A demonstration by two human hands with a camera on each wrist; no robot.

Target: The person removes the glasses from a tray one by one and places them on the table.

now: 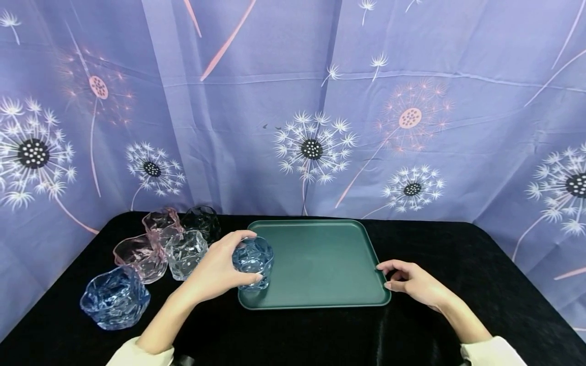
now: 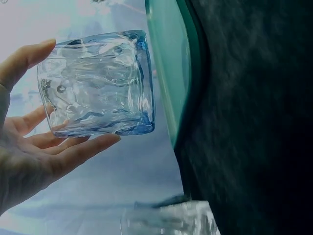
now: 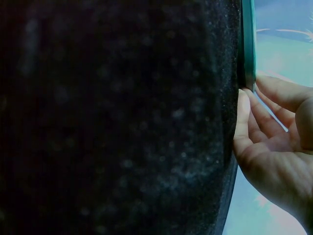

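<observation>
My left hand [image 1: 224,267] grips a clear blue glass [image 1: 254,259], with the thumb on one side and the fingers on the other. The glass is over the left end of a dark green rectangular tray [image 1: 320,264]. In the left wrist view, this glass [image 2: 98,88] shows wavy, faceted walls and appears apart from the tray's rim [image 2: 183,63]. At the tray's right edge, my right hand [image 1: 412,282] pinches the rim near the front corner. The right wrist view shows its thumb and fingertips on either side of the green rim [image 3: 249,54].
Left of the tray stand another blue glass [image 1: 115,299], a clear glass [image 1: 185,254], two pinkish glasses [image 1: 142,259] and a dark glass [image 1: 201,223], grouped closely. Black cloth [image 1: 293,335] covers the table. A purple dandelion-print curtain [image 1: 256,127] hangs behind.
</observation>
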